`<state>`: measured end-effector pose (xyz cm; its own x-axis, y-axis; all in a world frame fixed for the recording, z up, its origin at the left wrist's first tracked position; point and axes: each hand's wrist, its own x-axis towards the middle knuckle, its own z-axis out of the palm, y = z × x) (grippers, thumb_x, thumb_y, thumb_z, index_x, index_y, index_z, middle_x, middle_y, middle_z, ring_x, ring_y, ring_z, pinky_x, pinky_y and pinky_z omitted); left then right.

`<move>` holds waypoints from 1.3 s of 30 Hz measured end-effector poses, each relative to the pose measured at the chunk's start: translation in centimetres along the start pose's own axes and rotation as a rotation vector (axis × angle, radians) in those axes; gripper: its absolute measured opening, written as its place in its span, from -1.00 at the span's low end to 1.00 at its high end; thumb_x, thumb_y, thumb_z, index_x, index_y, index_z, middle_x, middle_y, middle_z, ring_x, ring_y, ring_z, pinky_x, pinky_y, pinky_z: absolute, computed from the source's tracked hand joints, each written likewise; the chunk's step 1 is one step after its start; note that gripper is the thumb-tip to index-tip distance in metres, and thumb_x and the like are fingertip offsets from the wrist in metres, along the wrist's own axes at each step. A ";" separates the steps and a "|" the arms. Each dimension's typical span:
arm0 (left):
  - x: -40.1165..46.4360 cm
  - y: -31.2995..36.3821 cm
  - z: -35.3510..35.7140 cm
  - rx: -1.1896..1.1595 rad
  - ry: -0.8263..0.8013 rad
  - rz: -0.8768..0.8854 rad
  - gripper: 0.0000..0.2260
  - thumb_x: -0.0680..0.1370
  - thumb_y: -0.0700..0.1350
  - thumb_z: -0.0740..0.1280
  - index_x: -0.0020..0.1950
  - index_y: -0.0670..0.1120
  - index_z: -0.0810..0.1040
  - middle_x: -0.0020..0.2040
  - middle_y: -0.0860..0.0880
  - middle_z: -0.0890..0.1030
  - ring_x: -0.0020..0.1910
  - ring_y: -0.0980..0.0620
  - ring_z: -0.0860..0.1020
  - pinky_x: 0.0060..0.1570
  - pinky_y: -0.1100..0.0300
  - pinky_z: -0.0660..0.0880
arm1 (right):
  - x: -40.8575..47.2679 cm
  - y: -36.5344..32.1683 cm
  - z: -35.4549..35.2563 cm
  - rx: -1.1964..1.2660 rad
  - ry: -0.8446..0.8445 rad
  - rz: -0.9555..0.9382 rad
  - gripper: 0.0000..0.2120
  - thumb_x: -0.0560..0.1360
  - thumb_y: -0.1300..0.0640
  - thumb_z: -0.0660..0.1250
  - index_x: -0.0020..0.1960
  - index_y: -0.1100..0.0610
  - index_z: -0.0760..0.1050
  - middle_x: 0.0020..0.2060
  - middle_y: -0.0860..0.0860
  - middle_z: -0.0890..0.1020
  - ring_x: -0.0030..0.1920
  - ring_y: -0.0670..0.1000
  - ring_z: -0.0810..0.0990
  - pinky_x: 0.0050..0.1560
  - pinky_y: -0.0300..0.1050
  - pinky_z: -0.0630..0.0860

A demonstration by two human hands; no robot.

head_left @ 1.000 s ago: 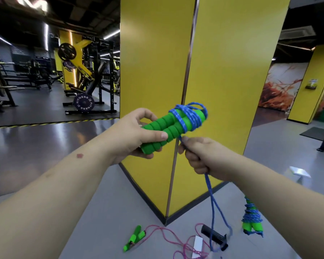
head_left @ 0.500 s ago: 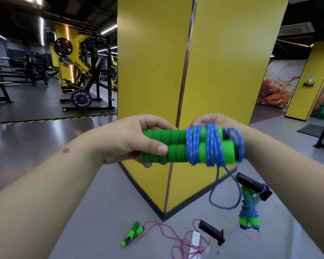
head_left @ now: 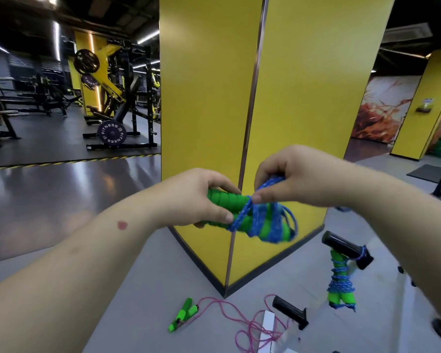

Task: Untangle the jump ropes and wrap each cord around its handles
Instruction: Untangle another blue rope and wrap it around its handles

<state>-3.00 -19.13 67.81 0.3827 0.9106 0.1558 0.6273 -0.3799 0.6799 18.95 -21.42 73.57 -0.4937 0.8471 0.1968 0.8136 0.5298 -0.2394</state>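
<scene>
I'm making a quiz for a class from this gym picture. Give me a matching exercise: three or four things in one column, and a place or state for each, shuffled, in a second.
Things:
1. green handles
2. blue cord
3. pink rope
4. second wrapped rope

Places or states:
A. loose on the floor by the pillar's corner
B. gripped by the left hand
C. lying bundled on the floor at the right
D. pinched by the right hand, partly wound

Pairs: 1-B, 2-D, 3-A, 4-C

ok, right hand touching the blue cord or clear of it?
Touching. The head view shows the right hand pinching the blue cord just above the green handles, thumb and fingers closed on the strand.
</scene>
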 end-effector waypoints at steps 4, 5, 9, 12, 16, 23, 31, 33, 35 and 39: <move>-1.0 -0.3 -1.5 -0.579 -0.328 0.079 -0.67 0.40 -0.19 0.59 0.13 0.03 0.68 -0.01 -0.12 0.71 -0.13 -0.11 0.69 -0.29 0.10 0.62 | 1.1 2.5 -0.7 0.449 0.023 0.036 -0.81 0.32 -0.04 0.57 -0.15 0.04 0.69 -0.25 0.10 0.68 -0.28 0.01 0.58 -0.24 -0.08 0.51; -1.0 -0.5 -1.8 -0.695 -0.376 0.118 -0.66 0.39 -0.16 0.60 0.13 0.00 0.68 0.00 -0.17 0.70 -0.12 -0.14 0.69 -0.32 0.12 0.61 | 1.8 3.7 0.2 0.561 0.051 0.126 -0.77 0.30 -0.02 0.56 -0.13 0.06 0.65 -0.24 0.13 0.68 -0.31 0.00 0.60 -0.27 -0.12 0.56; 0.0 -0.2 -1.2 -1.073 -0.205 0.139 -0.65 0.48 -0.09 0.53 0.22 -0.10 0.57 -0.01 -0.19 0.67 -0.18 -0.11 0.69 -0.38 0.17 0.58 | 3.2 4.5 4.7 0.911 -0.015 0.189 -0.70 0.62 0.07 0.30 -0.29 0.01 0.50 -0.43 0.04 0.31 -0.47 -0.06 0.17 -0.53 -0.25 0.16; 1.2 -0.2 0.2 -1.167 0.111 0.004 -0.68 0.60 -0.12 0.39 0.31 -0.18 0.47 -0.01 -0.22 0.67 -0.18 -0.07 0.68 -0.35 0.17 0.59 | 2.3 0.7 7.0 0.897 -0.012 0.217 -0.67 0.66 -0.11 0.19 -0.12 0.03 0.59 -0.39 0.00 0.28 -0.44 -0.02 0.17 -0.46 -0.17 0.14; 2.4 -1.4 2.3 -1.038 0.435 -0.146 -0.71 0.61 -0.09 0.43 0.28 -0.11 0.49 0.07 -0.11 0.63 -0.17 -0.01 0.65 -0.24 0.10 0.63 | 2.1 -0.2 8.1 0.226 0.032 0.221 -0.68 0.67 -0.10 0.14 0.01 0.02 0.61 -0.21 0.10 0.58 -0.26 0.04 0.49 -0.23 -0.06 0.46; 2.4 -1.2 4.1 -1.045 0.483 -0.252 -0.75 0.63 0.01 0.38 0.28 0.00 0.49 0.04 -0.03 0.64 -0.15 0.04 0.57 -0.18 0.12 0.51 | 0.9 -1.1 6.8 -0.280 0.147 0.009 -0.73 0.62 -0.10 0.26 -0.02 0.07 0.59 -0.14 -0.02 0.48 -0.12 0.05 0.51 -0.11 0.00 0.50; 2.0 -0.4 3.8 -1.321 0.285 -0.308 -0.75 0.61 -0.21 0.35 0.29 -0.17 0.53 0.11 -0.22 0.64 -0.05 -0.16 0.60 -0.18 -0.02 0.61 | 0.2 -0.4 5.6 -0.158 0.364 -0.199 -0.84 0.49 -0.06 0.47 -0.07 0.02 0.66 -0.22 -0.07 0.57 -0.18 -0.06 0.52 -0.18 -0.07 0.50; 1.9 -0.4 3.8 -1.220 0.322 -0.246 -0.62 0.57 -0.28 0.38 0.36 -0.11 0.42 0.17 -0.24 0.61 -0.06 -0.19 0.66 -0.11 -0.13 0.67 | 0.2 -0.5 4.7 0.004 0.282 -0.100 -0.95 0.52 -0.01 0.45 -0.04 -0.07 0.66 -0.21 -0.13 0.59 -0.16 -0.13 0.54 -0.14 -0.12 0.50; 1.5 -0.2 3.9 -1.072 0.355 -0.204 -0.53 0.51 -0.30 0.48 0.32 -0.04 0.38 0.19 -0.23 0.57 -0.03 -0.22 0.70 -0.07 -0.19 0.68 | -0.1 -0.5 3.9 0.150 0.224 -0.035 -0.94 0.53 0.03 0.44 -0.05 -0.13 0.66 -0.25 -0.10 0.63 -0.21 -0.08 0.60 -0.19 -0.05 0.56; 1.1 0.1 4.1 -0.714 0.405 -0.024 -0.67 0.49 -0.21 0.54 0.14 -0.08 0.46 0.00 -0.12 0.59 -0.09 -0.09 0.68 -0.11 -0.10 0.70 | -0.1 -0.2 2.7 0.426 0.227 -0.012 -0.89 0.55 0.09 0.42 -0.04 -0.10 0.69 -0.15 -0.02 0.71 -0.11 0.03 0.68 -0.08 -0.01 0.66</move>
<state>0.30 -18.82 65.10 0.0142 0.9572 0.2890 -0.0031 -0.2890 0.9573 17.96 -21.49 71.00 -0.3842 0.8354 0.3930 0.5868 0.5496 -0.5947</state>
